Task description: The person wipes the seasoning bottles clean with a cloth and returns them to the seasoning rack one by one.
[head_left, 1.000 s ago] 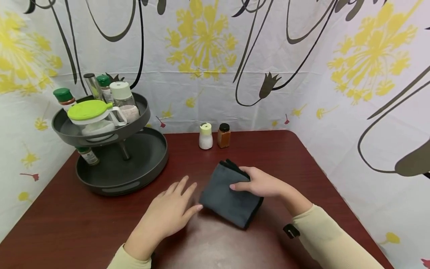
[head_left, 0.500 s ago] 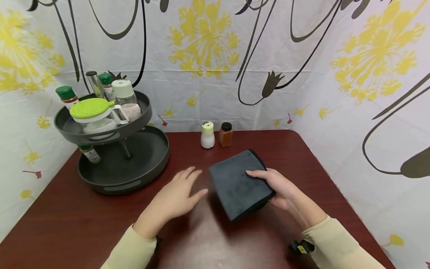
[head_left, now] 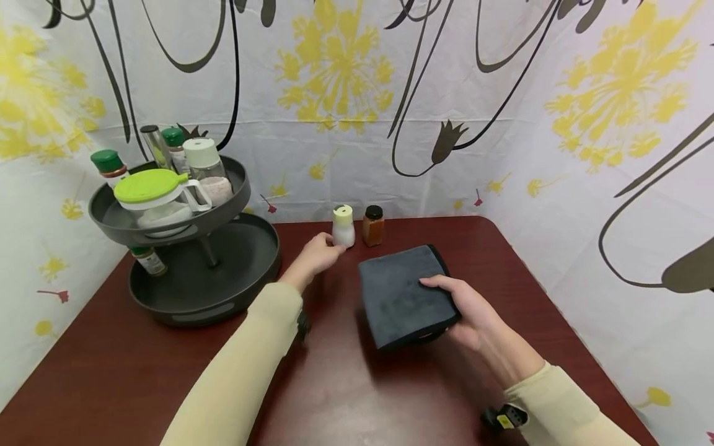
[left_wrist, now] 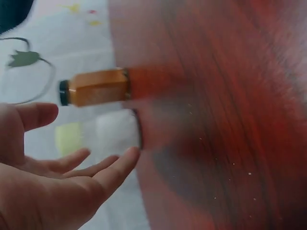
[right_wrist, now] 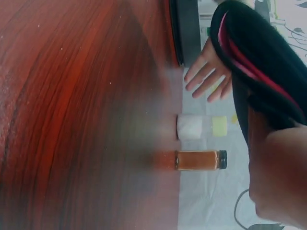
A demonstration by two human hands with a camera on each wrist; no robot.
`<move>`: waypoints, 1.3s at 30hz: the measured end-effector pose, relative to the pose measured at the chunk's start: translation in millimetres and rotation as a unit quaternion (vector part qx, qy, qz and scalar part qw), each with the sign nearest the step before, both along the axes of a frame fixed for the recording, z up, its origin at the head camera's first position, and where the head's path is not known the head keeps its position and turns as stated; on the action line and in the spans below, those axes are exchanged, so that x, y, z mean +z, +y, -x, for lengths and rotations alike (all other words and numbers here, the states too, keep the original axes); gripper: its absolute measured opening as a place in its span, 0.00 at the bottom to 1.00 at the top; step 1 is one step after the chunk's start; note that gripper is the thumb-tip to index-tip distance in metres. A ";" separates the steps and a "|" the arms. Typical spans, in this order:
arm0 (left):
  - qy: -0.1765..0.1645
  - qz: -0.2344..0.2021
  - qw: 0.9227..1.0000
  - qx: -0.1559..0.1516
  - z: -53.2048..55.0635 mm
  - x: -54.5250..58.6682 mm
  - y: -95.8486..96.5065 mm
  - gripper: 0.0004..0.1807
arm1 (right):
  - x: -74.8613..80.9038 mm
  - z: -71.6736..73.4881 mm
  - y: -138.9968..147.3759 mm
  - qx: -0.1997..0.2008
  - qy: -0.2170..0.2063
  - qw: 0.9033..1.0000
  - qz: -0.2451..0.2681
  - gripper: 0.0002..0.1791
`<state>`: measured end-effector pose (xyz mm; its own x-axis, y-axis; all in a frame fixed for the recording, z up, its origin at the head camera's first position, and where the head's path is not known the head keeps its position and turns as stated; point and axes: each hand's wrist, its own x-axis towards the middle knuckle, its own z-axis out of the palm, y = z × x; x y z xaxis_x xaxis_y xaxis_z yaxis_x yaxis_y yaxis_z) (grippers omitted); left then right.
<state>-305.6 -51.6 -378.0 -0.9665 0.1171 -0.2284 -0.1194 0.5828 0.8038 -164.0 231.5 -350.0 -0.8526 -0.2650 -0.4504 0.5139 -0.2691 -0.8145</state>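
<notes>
My left hand (head_left: 317,254) reaches across the table to a small white shaker (head_left: 343,231) with a pale yellow cap. In the left wrist view its thumb and fingers (left_wrist: 112,179) are spread beside the shaker. My right hand (head_left: 474,313) grips a folded dark grey cloth (head_left: 401,296) with black edging, thumb on top and the other fingers hidden beneath. Seen from the right wrist, pink shows between the folds of the cloth (right_wrist: 266,57). Just right of the shaker stands a square jar of orange-brown spice (head_left: 373,228) with a black lid.
On the left stands a dark grey two-tier turntable rack (head_left: 203,300). Its upper tier carries a green-lidded pot (head_left: 158,198) and several spice bottles; a small bottle (head_left: 148,261) leans in the lower tier. A patterned curtain (head_left: 312,148) hangs behind the red-brown table (head_left: 334,396).
The right hand has lifted the cloth off the table and moved it slightly right. My left hand has left the cloth's side and reached forward to the white shaker.
</notes>
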 end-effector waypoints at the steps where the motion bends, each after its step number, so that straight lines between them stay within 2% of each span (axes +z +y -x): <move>1: 0.003 0.004 1.000 0.011 6.5 -2.1 1.3 0.33 | 0.1 -0.5 0.7 -0.002 -0.001 1.000 0.007 0.34; 5: 0.031 0.019 0.998 0.043 27.8 -8.6 5.9 0.37 | -0.7 -2.7 3.6 -0.011 -0.002 0.999 0.033 0.31; 9: 0.047 0.008 0.997 0.065 41.4 -8.5 8.9 0.44 | -3.2 -5.3 5.3 -0.014 0.007 0.998 0.055 0.28; 13: 0.046 0.010 0.996 0.071 51.2 -7.9 10.3 0.48 | -6.1 -8.7 6.1 -0.019 0.019 0.996 0.086 0.29; 17: 0.060 0.023 0.995 0.080 60.0 -12.3 10.6 0.50 | -7.8 -10.5 6.3 -0.018 0.020 0.992 0.123 0.34; 24: 0.095 0.021 0.991 0.093 69.7 -25.8 17.3 0.42 | -9.3 -11.4 6.8 -0.028 0.012 0.990 0.141 0.35; 29: 0.113 0.035 0.988 0.096 69.1 -26.7 24.8 0.39 | -8.9 -11.6 7.5 -0.034 0.010 0.989 0.143 0.36; 33: 0.128 0.040 0.988 0.076 62.1 -21.6 27.4 0.39 | -6.9 -12.0 9.0 -0.038 0.015 0.989 0.142 0.34; 36: 0.144 0.053 0.987 0.046 48.9 -12.5 22.9 0.40 | -5.1 -11.8 9.9 -0.039 0.022 0.990 0.136 0.31; 39: 0.159 0.066 0.985 0.023 28.9 1.3 16.6 0.42 | -4.0 -11.8 11.0 -0.040 0.025 0.990 0.131 0.29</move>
